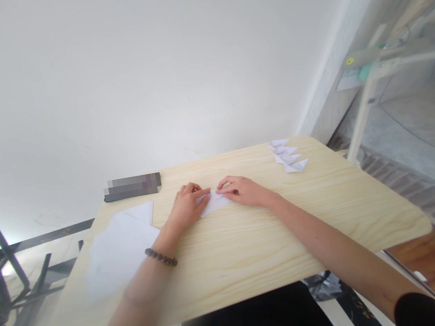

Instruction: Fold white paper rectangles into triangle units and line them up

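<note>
Between my hands a small folded sheet of white paper [216, 203] lies on the wooden table, near its middle. My left hand [188, 204] has its thumb and fingers closed on the paper's left side. On the upper right edge, my right hand [241, 189] pinches the same paper between thumb and fingers. Several folded white paper pieces [288, 156] with pointed ends sit in a row toward the back right. To the left of my left hand is a spread of loose white paper sheets [121, 251], partly behind my forearm.
The light wooden table [234, 260] stands against a white wall [185, 68]. A dark flat object [132, 188], partly blurred out, rests at its back left. A dark chair-like frame [2, 249] is at far left, and a white metal frame [367, 110] is at right.
</note>
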The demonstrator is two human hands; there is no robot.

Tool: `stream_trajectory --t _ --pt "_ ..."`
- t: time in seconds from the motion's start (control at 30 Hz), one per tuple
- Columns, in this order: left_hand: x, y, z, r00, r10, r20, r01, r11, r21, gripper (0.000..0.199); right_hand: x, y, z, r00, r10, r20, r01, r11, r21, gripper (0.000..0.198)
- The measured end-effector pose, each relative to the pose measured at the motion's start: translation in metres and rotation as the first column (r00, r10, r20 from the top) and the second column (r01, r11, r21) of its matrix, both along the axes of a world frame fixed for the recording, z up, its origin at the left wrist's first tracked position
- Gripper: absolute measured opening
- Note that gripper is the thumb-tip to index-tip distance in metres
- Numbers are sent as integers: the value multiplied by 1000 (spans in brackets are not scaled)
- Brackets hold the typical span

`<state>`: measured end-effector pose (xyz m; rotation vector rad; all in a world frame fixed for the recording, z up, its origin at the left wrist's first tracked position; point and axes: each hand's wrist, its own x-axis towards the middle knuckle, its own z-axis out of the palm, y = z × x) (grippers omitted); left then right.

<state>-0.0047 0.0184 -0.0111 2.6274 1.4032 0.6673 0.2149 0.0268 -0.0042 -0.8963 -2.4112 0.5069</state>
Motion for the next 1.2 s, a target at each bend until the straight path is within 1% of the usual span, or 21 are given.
stream_trajectory --t 0.27,0.4,0.47,0.6,0.73,0.9,1.0,1.2 --pt "2 -1 2 1000 13 -22 -14 1000 -12 32 0 0 1 999 -2 36 0 999 51 27" --pt "4 -4 5 999 41 -25 -41 999 -14 32 0 -1 2 997 -13 70 8 998 69 28" --pt "7 -5 6 997 76 -20 -76 997 -14 32 -1 -2 3 997 -19 80 13 997 72 28" --pt "16 -8 8 981 191 -28 -191 982 0 31 -1 -2 3 996 -21 87 13 996 87 28" --pt "21 -10 10 969 243 -51 -244 970 1 31 -2 0 -1 997 -28 75 22 996 87 29" --pt "22 -10 11 968 247 -46 -247 969 -10 30 -6 -2 -2 998 -52 35 48 994 100 30" --pt "22 -10 11 967 251 -45 -252 968 -15 30 -9 -4 0 998 -48 46 42 992 120 33" --pt "24 -12 13 963 259 -69 -260 966 -4 30 -11 -2 1 995 -60 73 51 990 129 27"
